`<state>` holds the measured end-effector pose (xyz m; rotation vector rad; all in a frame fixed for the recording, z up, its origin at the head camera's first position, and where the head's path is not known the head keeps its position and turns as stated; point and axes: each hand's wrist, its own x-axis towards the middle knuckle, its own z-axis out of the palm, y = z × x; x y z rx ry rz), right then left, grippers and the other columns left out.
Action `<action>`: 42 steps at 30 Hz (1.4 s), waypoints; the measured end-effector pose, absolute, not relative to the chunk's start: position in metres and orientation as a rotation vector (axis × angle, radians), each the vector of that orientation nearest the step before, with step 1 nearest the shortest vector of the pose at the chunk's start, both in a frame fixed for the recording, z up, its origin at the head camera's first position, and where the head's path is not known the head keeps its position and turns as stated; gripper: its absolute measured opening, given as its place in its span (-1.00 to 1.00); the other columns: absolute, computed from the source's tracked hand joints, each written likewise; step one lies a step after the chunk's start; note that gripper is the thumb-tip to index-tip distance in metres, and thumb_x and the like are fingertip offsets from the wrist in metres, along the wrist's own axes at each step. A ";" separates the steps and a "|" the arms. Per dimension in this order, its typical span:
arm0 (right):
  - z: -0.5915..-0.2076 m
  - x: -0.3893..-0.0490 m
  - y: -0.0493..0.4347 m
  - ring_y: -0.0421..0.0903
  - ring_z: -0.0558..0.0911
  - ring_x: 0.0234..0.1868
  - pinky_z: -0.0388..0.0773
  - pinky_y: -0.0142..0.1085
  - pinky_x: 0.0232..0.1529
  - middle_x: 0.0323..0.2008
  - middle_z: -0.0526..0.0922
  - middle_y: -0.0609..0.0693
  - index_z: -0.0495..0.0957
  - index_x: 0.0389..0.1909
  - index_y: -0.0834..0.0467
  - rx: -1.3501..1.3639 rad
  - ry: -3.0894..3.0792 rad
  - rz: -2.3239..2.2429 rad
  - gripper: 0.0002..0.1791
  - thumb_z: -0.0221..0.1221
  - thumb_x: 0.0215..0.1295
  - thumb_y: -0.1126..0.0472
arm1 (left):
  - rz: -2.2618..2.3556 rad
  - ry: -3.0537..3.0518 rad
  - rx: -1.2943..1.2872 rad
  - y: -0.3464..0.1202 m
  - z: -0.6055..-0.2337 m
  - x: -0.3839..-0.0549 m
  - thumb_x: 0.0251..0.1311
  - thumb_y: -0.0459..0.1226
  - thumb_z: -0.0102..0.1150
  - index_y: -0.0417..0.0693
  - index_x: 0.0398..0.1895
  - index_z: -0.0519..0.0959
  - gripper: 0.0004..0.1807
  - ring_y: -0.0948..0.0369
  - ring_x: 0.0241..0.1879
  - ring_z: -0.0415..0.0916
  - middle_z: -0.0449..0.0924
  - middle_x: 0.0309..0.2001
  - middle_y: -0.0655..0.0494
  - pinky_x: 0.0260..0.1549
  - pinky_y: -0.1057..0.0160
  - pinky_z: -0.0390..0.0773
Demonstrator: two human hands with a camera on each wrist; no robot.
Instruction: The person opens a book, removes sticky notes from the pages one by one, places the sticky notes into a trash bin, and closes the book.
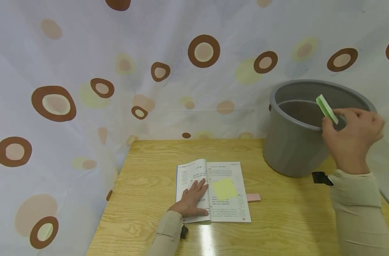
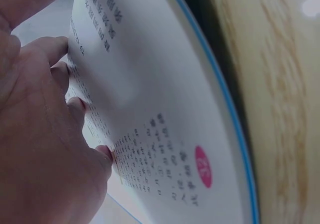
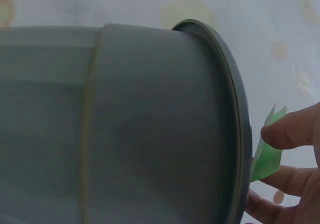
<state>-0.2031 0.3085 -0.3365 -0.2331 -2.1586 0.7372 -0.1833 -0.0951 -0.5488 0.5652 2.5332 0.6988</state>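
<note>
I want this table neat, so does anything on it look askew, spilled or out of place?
I see no spill or damage. On the open book, the yellow sticky note sits tilted, out of line with the right page's edges. A pink slip also juts out past that page's right edge.

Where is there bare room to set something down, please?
The table is bare left of the book, behind it toward the curtain, and between the pink strip and the bucket. It is crowded on the book, where the left grip and yellow note rest, and at the bucket, where the right grip holds green paper.
</note>
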 end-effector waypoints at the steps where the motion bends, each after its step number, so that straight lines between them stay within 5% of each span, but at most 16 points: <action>1: -0.338 -0.204 0.309 0.38 0.17 0.30 -0.22 0.26 0.38 0.16 0.44 0.44 0.59 0.04 0.43 -0.246 -2.166 0.756 -0.55 0.10 0.35 0.14 | 0.701 2.534 0.563 -0.095 -0.549 -0.184 0.03 0.03 0.43 0.17 0.60 0.01 0.10 0.11 0.64 -0.37 -0.29 0.64 0.31 0.55 -0.21 -0.19; 28: -0.347 -0.203 0.307 0.30 0.12 0.37 -0.19 0.30 0.27 0.27 0.41 0.36 0.55 0.16 0.33 -0.345 -2.214 0.797 -0.49 0.04 0.38 0.05 | 0.695 2.549 0.566 -0.095 -0.549 -0.181 0.02 0.02 0.43 0.15 0.59 0.03 0.09 0.10 0.64 -0.34 -0.25 0.64 0.28 0.55 -0.21 -0.18; 42: -0.357 -0.180 0.283 0.35 0.31 0.20 -0.12 0.21 0.30 0.07 0.54 0.42 0.64 -0.14 0.46 -0.154 -1.967 0.698 -0.57 0.10 0.36 0.12 | 0.674 2.549 0.564 -0.094 -0.548 -0.180 0.05 0.02 0.40 0.15 0.60 0.01 0.08 0.11 0.64 -0.37 -0.28 0.64 0.27 0.56 -0.20 -0.19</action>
